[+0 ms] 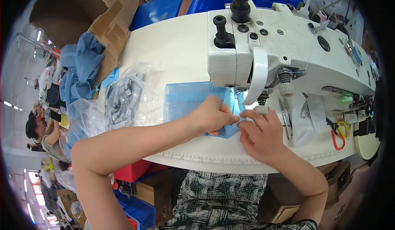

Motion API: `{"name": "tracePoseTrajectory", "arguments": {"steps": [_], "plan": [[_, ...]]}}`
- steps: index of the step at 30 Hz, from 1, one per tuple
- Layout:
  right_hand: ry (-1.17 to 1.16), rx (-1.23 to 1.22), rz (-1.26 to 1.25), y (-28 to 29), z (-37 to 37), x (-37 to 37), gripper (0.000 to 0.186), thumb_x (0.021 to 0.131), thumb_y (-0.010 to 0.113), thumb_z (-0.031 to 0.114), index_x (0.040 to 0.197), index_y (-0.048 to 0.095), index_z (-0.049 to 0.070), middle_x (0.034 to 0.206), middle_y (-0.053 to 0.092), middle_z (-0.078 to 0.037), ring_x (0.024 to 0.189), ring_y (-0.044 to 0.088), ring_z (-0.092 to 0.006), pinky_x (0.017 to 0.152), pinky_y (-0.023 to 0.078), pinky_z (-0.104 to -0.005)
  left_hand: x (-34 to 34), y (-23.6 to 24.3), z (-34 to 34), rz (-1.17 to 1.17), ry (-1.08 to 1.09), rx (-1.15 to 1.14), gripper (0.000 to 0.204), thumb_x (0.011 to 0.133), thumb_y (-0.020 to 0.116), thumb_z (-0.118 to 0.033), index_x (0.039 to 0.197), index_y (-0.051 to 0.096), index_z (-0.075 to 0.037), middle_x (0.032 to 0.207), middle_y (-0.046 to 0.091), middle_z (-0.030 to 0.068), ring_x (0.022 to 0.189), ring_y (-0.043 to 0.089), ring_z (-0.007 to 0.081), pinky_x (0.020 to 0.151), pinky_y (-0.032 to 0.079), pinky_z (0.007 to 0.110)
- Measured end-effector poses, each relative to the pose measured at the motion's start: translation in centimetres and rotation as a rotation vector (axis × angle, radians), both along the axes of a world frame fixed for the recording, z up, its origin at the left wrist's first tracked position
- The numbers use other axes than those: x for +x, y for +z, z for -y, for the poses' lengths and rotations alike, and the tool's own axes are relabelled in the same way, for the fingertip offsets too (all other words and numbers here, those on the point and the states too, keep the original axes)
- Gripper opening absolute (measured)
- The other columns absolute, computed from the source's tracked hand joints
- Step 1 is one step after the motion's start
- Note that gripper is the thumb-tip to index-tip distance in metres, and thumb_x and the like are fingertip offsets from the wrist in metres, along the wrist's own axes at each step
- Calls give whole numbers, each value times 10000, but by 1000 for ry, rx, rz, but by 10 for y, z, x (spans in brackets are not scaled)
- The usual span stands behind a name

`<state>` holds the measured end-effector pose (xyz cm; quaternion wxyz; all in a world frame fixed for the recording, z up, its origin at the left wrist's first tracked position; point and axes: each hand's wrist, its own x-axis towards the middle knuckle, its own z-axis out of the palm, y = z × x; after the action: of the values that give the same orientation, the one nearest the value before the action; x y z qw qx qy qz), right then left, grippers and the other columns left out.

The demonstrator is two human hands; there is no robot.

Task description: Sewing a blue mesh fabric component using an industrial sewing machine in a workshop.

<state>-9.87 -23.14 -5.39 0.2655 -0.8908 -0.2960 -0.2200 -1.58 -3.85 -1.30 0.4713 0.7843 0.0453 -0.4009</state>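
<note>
A piece of light blue mesh fabric (pixel 185 100) lies on the white sewing table, its right part under the lit needle area of a white industrial sewing machine (pixel 273 41). Just in front of the needle, my left hand (pixel 213 115) pinches the fabric between thumb and fingers. My right hand (pixel 264 136) meets it from the other side, with its fingertips closed on the fabric's near right edge. The two hands almost touch. My fingers partly cover the fabric between them.
Tweezers (pixel 285 119), a small clear bag (pixel 306 117) and red-and-yellow-handled scissors (pixel 339 135) lie to the right. A plastic bag of grey parts (pixel 127 94) is at left, beside blue fabric (pixel 82 65) and a cardboard box (pixel 109 32). Another person (pixel 49 137) sits far left.
</note>
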Motion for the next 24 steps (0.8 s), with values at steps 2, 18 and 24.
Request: {"name": "tracePoseTrajectory", "arguments": {"steps": [2, 18, 24], "plan": [[-30, 56, -45, 1, -1, 5, 288, 709, 713, 37, 994, 684, 70, 1145, 708, -63, 1025, 623, -331, 791, 482, -443, 0, -4, -3, -22, 2, -31, 264, 873, 818, -164, 704, 678, -17, 587, 567, 7, 512, 535, 118, 408, 410, 280], [-28, -24, -190, -2, -2, 5, 344, 768, 649, 43, 1112, 647, 50, 928, 706, -49, 930, 573, -317, 903, 421, -473, -5, 10, -8, 532, -480, 110, 153, 851, 719, -220, 790, 783, -95, 716, 679, 117, 771, 663, 329, 702, 532, 456], [42, -72, -240, 1, 6, 1, 314, 777, 659, 45, 1090, 647, 60, 1058, 730, -40, 868, 539, -304, 891, 413, -475, 2, 1, -25, 980, -708, 29, 166, 895, 713, -252, 890, 744, -89, 1061, 689, 117, 1038, 636, 294, 811, 495, 422]]}}
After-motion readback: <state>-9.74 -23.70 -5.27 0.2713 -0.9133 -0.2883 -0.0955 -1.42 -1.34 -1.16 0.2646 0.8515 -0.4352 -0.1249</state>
